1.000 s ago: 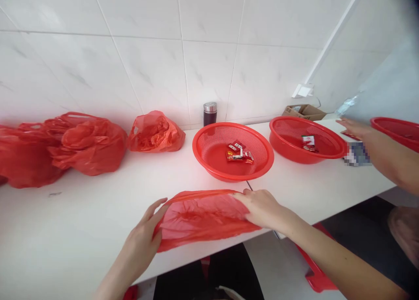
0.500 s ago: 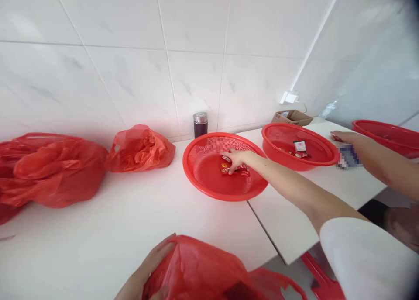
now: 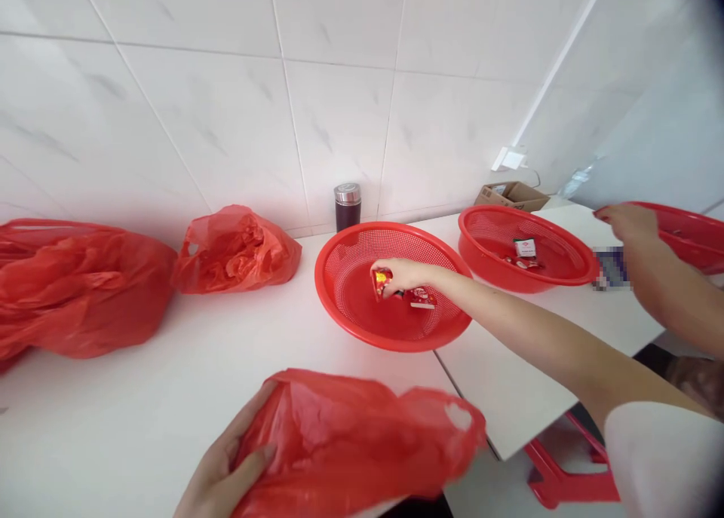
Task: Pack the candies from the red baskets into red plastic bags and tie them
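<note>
My left hand grips the edge of a thin red plastic bag at the front of the table, thumb on the near side. The bag's mouth gapes and a handle loop shows at its right. My right hand reaches into the nearest red plastic basket. Between its fingers is a small red packet with yellow print, tilted above the basket floor. Beside that hand another red packet lies in the basket.
Red bags and a smaller red bag stand left. A dark flask is by the wall. Rightward are a second basket with packets, a cardboard box, a third basket and another person's hand.
My right hand has closed on a red packet and lifted it slightly. The bag in my left hand has risen further into view. The other person's hand has moved towards the far basket.
</note>
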Action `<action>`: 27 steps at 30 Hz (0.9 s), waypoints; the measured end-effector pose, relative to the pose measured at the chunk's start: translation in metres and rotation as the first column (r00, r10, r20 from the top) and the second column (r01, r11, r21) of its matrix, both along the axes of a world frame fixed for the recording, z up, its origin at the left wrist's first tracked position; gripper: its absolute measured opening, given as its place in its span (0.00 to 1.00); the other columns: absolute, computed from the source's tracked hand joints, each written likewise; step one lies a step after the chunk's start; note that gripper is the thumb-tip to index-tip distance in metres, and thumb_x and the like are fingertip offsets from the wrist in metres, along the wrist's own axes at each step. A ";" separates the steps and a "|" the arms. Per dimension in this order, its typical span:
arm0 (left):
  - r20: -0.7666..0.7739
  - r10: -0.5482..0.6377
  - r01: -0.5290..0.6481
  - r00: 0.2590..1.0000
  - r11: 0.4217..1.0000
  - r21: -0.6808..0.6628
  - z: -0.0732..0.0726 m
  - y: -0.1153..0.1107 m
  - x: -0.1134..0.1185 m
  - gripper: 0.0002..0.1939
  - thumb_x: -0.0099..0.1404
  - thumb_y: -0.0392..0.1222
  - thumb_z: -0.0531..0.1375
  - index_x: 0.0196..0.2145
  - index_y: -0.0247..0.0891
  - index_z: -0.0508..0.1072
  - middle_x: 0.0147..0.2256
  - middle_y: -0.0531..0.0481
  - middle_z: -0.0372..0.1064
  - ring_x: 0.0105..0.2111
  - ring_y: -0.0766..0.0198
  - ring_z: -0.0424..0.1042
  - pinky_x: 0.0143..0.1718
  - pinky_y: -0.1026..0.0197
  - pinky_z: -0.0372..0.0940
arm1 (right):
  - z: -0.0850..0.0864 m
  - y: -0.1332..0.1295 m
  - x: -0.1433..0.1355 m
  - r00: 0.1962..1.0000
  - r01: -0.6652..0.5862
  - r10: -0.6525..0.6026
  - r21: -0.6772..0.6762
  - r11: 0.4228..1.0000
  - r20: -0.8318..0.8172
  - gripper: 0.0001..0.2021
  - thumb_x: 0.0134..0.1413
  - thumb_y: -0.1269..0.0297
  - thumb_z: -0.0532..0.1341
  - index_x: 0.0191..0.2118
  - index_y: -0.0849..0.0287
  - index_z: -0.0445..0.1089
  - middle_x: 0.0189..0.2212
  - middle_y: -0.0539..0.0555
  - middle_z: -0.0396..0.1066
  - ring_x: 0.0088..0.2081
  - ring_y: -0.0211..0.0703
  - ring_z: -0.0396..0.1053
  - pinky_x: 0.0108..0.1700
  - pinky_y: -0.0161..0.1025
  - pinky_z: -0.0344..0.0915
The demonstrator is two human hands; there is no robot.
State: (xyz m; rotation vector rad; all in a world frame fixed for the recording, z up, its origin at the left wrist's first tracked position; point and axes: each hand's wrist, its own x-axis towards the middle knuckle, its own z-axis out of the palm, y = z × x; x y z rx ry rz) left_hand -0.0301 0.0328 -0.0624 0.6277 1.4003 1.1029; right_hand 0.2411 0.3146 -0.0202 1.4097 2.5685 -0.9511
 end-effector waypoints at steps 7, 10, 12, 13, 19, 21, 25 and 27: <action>-0.035 -0.036 0.038 0.999 0.998 0.059 -0.006 0.008 0.020 0.44 0.54 0.50 0.65 0.65 0.40 0.53 0.59 0.40 0.62 0.53 0.47 0.68 0.43 0.58 0.70 | 0.051 -0.108 -0.033 0.728 -0.368 -0.012 -0.406 0.836 -0.685 0.33 0.40 0.69 0.70 0.54 0.52 0.61 0.45 0.50 0.68 0.42 0.37 0.69 0.44 0.35 0.67; -0.030 -0.033 0.035 0.999 0.997 0.069 -0.004 0.004 0.032 0.44 0.55 0.48 0.64 0.65 0.40 0.51 0.59 0.40 0.61 0.53 0.48 0.67 0.44 0.58 0.69 | 0.024 -0.149 -0.052 0.783 -0.447 0.062 -0.492 0.747 -0.619 0.33 0.39 0.67 0.71 0.54 0.51 0.63 0.46 0.49 0.68 0.45 0.38 0.68 0.46 0.35 0.66; -0.061 -0.060 0.063 0.996 0.996 0.063 -0.001 -0.001 0.035 0.44 0.56 0.46 0.62 0.66 0.39 0.49 0.60 0.39 0.60 0.54 0.48 0.66 0.46 0.57 0.69 | -0.004 -0.162 -0.058 0.854 -0.378 0.139 -0.415 0.827 -0.501 0.33 0.38 0.65 0.71 0.54 0.51 0.64 0.47 0.50 0.68 0.46 0.41 0.68 0.47 0.37 0.66; -0.099 -0.082 0.088 0.992 0.994 0.061 0.001 -0.004 0.035 0.43 0.56 0.45 0.62 0.66 0.38 0.49 0.60 0.39 0.59 0.55 0.49 0.65 0.47 0.56 0.68 | -0.018 -0.166 -0.059 0.890 -0.325 0.176 -0.314 0.892 -0.421 0.32 0.39 0.64 0.71 0.55 0.51 0.64 0.48 0.51 0.68 0.47 0.44 0.67 0.48 0.39 0.65; -0.317 -0.152 0.193 0.936 0.976 0.100 0.004 -0.016 0.021 0.37 0.56 0.44 0.60 0.63 0.40 0.58 0.62 0.46 0.58 0.61 0.54 0.57 0.58 0.57 0.57 | -0.032 -0.180 -0.047 0.950 -0.280 0.293 0.124 0.952 -0.106 0.36 0.45 0.58 0.67 0.62 0.47 0.58 0.55 0.59 0.63 0.52 0.56 0.65 0.49 0.49 0.63; -0.348 -0.122 0.169 0.929 0.980 0.108 0.004 -0.017 0.018 0.37 0.57 0.46 0.61 0.63 0.42 0.58 0.62 0.48 0.57 0.60 0.54 0.59 0.56 0.59 0.61 | -0.007 -0.179 -0.039 0.932 -0.326 0.333 0.070 0.943 -0.139 0.35 0.47 0.53 0.66 0.62 0.44 0.57 0.53 0.56 0.66 0.50 0.54 0.67 0.48 0.47 0.63; -0.314 -0.081 0.118 0.946 0.988 0.101 0.006 -0.017 0.020 0.40 0.56 0.51 0.63 0.64 0.47 0.54 0.61 0.46 0.59 0.45 0.52 0.73 0.37 0.61 0.72 | 0.048 -0.144 -0.020 0.922 -0.283 0.268 -0.017 0.959 -0.281 0.24 0.56 0.51 0.60 0.57 0.45 0.63 0.48 0.50 0.70 0.45 0.43 0.70 0.46 0.40 0.65; -0.291 -0.055 0.089 0.955 0.991 0.103 0.008 -0.018 0.024 0.39 0.56 0.52 0.63 0.63 0.49 0.56 0.61 0.46 0.58 0.42 0.54 0.74 0.33 0.62 0.72 | 0.061 -0.115 -0.010 0.982 -0.089 0.102 0.092 0.992 -0.156 0.21 0.59 0.53 0.59 0.57 0.50 0.63 0.49 0.51 0.70 0.47 0.42 0.69 0.48 0.40 0.64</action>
